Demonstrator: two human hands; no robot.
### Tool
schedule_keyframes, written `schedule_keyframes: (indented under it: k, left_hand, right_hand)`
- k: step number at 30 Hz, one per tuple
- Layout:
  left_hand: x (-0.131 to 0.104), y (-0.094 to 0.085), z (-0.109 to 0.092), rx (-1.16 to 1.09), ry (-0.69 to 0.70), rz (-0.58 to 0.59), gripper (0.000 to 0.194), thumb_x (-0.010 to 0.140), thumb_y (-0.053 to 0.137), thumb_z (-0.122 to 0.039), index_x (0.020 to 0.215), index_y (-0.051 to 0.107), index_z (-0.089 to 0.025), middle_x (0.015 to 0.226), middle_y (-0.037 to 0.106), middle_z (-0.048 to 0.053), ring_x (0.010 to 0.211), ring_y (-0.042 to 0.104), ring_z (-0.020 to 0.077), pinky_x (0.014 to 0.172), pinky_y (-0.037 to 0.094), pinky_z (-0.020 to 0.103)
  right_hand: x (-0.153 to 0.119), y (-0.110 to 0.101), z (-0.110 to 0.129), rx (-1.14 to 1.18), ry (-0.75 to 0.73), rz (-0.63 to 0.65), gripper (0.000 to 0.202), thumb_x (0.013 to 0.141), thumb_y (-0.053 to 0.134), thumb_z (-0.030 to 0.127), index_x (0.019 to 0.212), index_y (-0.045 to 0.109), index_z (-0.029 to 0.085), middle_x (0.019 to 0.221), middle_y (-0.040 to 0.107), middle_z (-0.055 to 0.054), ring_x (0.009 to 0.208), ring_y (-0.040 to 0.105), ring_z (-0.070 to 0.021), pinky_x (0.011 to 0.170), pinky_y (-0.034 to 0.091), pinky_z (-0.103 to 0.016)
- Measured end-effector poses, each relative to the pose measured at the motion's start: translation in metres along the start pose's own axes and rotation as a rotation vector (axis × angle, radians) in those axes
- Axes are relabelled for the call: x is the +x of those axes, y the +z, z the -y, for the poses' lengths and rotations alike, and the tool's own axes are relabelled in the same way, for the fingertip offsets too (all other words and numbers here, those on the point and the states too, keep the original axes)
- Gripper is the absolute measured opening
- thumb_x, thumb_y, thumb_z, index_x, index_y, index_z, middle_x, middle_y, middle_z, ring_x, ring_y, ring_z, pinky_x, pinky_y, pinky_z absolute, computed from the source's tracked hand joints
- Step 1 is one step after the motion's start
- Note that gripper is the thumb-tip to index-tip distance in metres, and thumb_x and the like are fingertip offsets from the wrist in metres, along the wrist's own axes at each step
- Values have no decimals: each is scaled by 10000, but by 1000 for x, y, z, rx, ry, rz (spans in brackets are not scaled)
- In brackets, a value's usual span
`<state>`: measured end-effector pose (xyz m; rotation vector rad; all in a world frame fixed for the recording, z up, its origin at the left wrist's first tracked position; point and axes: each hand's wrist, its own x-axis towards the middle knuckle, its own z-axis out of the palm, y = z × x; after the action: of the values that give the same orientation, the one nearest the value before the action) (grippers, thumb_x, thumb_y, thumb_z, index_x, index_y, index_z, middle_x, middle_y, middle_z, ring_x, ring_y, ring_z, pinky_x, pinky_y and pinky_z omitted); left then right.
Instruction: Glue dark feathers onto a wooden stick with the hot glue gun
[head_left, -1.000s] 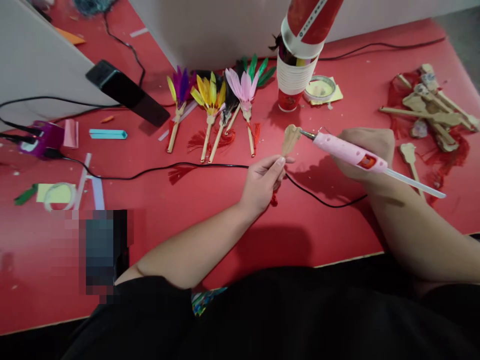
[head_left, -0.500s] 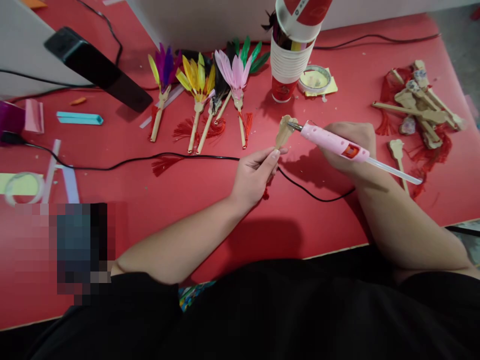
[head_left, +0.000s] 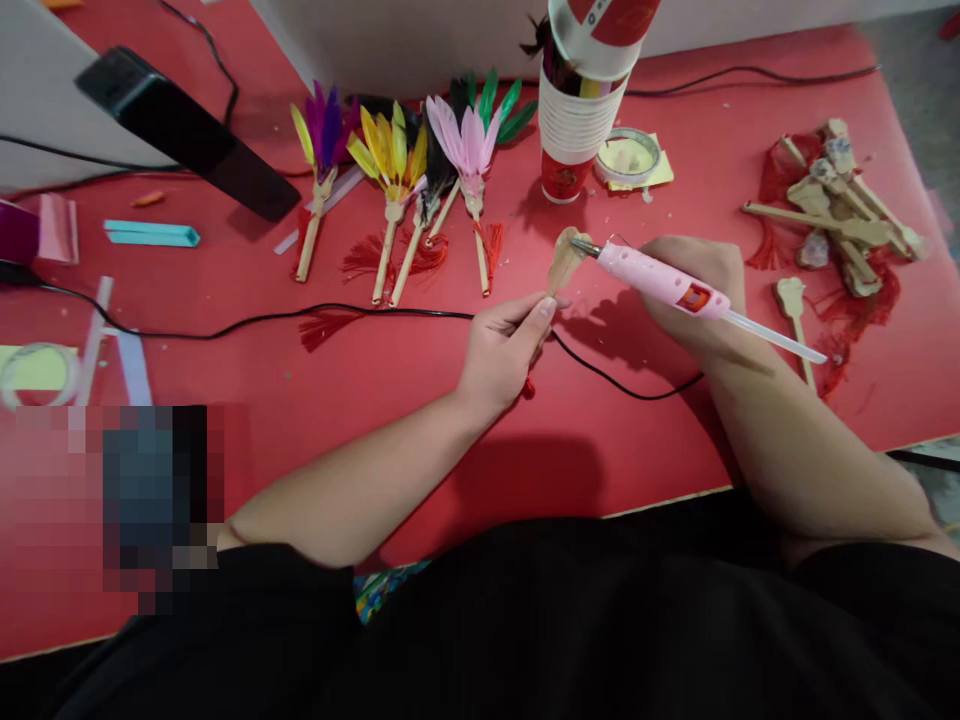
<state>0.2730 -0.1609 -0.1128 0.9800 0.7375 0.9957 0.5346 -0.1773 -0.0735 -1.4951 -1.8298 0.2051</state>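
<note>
Between the thumb and fingers of my left hand [head_left: 506, 350] is the handle of a small wooden fan-shaped piece [head_left: 564, 262], its rounded head pointing up and away from me. A bit of red tassel hangs below that hand. My right hand [head_left: 694, 285] is wrapped round a pink glue gun [head_left: 664, 280], with a clear glue stick [head_left: 780, 338] sticking out of its rear. The metal nozzle [head_left: 586, 247] meets the head of the wooden piece. Fingers of the right hand are partly hidden behind the glue gun.
Several feathered fans [head_left: 395, 170] lie beyond my left hand. Stacked paper cups [head_left: 574, 130] stand at the back, beside a tape roll [head_left: 630, 155]. Wooden handles with tassels [head_left: 847, 210] are piled at right. A black cable [head_left: 360, 310] crosses the table; a black upright device [head_left: 187, 135] stands left.
The wooden piece's head has turned slightly under the nozzle, now seen more edge-on. Both hands keep their grips, and the whole view has shifted a little.
</note>
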Motion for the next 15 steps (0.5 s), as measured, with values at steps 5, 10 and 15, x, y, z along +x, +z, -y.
schedule_keyframes:
  k: [5,10,15]
  left_hand:
    - [1,-2,2,13,3,9,560,989,988,-757,1059,978,-201,583,447,-101,488,292,55,483,229,249]
    - [0,-3,2,11,5,20,539,999,985,-744,1069,982,-210,585,452,-97,491,295,60,480,215,256]
    - [0,-3,2,5,-1,13,537,991,994,-740,1062,985,-208,584,468,-92,488,306,59,477,215,254]
  right_hand:
    - [1,1,1,6,43,11,84,891,674,246,870,755,251,733,742,-31,613,569,-190,612,392,-359]
    - [3,-1,5,-49,136,67,82,879,669,274,881,746,245,774,767,-54,660,552,-190,669,421,-351]
    - [4,-2,6,-18,109,72,57,899,686,216,879,735,235,793,772,-49,655,582,-175,666,425,-345]
